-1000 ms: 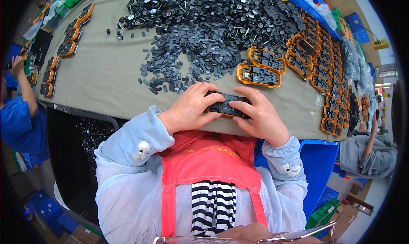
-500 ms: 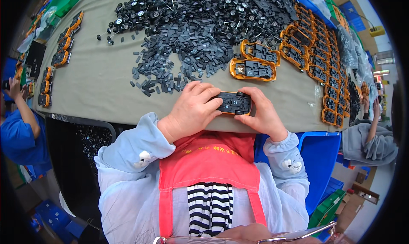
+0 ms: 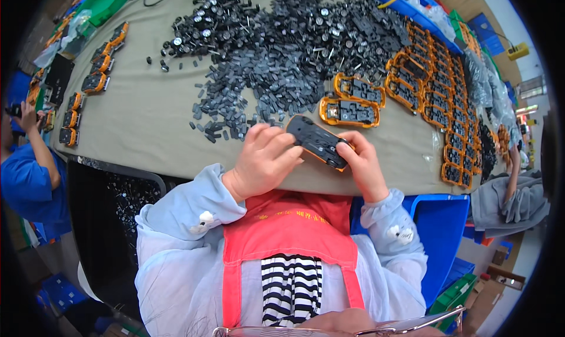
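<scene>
My right hand grips an orange toy car by its near right end, thumb on top. The car is upside down, its black underside facing up, and it slants with its far end toward the left. Beside that far end is my left hand, fingers bent and thumb apart, with nothing visible between them. I cannot tell if its fingertips touch the car. Just beyond, two more upturned orange toy cars with black undersides lie on the cloth-covered table.
A heap of small dark plastic pieces lies ahead, with black wheels on axles behind it. Rows of upturned toy cars fill the right side; several stand at left. A black bin and a blue bin flank me.
The toy car has turned from level to slanting, its left end swinging away from me. My left hand has come off its underside, while my right hand keeps its hold.
</scene>
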